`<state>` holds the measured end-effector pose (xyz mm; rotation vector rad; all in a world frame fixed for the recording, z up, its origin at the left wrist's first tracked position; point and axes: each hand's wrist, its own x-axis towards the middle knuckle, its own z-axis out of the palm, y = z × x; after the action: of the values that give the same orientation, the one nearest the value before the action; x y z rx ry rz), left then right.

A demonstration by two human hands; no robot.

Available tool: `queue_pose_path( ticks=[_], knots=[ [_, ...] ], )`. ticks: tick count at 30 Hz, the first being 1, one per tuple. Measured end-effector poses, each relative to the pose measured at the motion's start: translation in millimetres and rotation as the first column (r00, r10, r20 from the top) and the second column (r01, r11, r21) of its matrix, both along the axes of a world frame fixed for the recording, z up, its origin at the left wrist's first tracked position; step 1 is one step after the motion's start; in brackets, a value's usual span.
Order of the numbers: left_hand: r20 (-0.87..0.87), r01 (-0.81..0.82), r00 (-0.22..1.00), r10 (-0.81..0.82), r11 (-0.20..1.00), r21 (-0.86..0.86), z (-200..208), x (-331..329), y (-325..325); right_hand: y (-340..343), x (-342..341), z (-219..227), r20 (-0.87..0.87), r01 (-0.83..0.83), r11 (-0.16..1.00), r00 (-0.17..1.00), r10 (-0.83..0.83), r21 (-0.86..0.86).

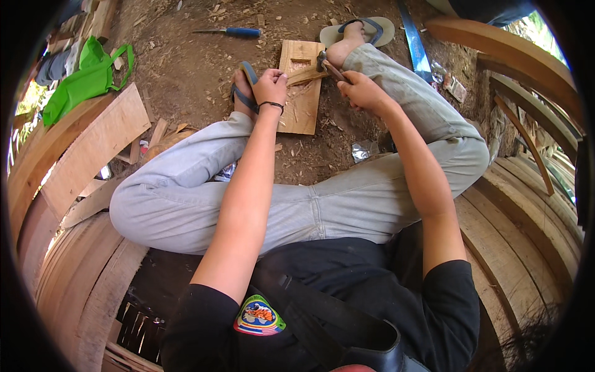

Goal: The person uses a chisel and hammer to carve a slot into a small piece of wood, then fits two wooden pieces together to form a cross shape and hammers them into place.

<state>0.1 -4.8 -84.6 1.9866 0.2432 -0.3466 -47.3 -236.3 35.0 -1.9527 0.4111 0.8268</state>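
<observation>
A pale wooden board lies on the dirt between my feet, with a rectangular cutout near its far end. Across it rests a short wooden strip. My left hand is closed at the strip's left end, fingertips pinched on it; whether a smaller piece is between them cannot be made out. In my right hand is a hammer, gripped by its wooden handle. The dark hammer head stands by the strip's right end, and I cannot tell if they touch. Wood shavings lie on the board.
A blue-handled pointed tool lies on the dirt beyond the board, and a blue saw blade lies to the right. A green bag hangs over planks at left. Stacked planks flank my right side. Foil scraps lie near my legs.
</observation>
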Motion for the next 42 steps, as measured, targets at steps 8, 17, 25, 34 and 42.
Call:
queue_pose_path(
  ticks=[8,17,25,34,42],
  knots=[
    [0.140,-0.024,0.990,0.004,0.990,0.137,14.4,-6.4,-4.8,22.2,-7.5,1.2,-0.027,-0.123,0.972,0.992,0.120,-0.200],
    [0.182,0.011,0.982,-0.048,0.980,0.197,10.4,-9.6,-3.9,25.2,-16.0,-3.5,0.128,-0.220,0.882,0.946,0.297,-0.417],
    [0.240,0.009,0.969,-0.059,0.979,0.203,-0.7,-8.8,-4.8,28.9,-15.3,-4.6,0.107,-0.242,0.880,0.945,0.310,-0.409],
    [0.293,0.118,0.931,-0.217,0.940,0.321,8.5,-6.5,-4.7,52.8,-19.8,18.2,0.501,-0.046,0.992,0.860,0.100,-0.119],
    [0.356,0.048,0.922,-0.152,0.958,0.284,7.5,-9.2,-7.5,62.8,-21.7,11.0,0.512,-0.097,0.957,0.828,0.230,-0.274]
  ],
)
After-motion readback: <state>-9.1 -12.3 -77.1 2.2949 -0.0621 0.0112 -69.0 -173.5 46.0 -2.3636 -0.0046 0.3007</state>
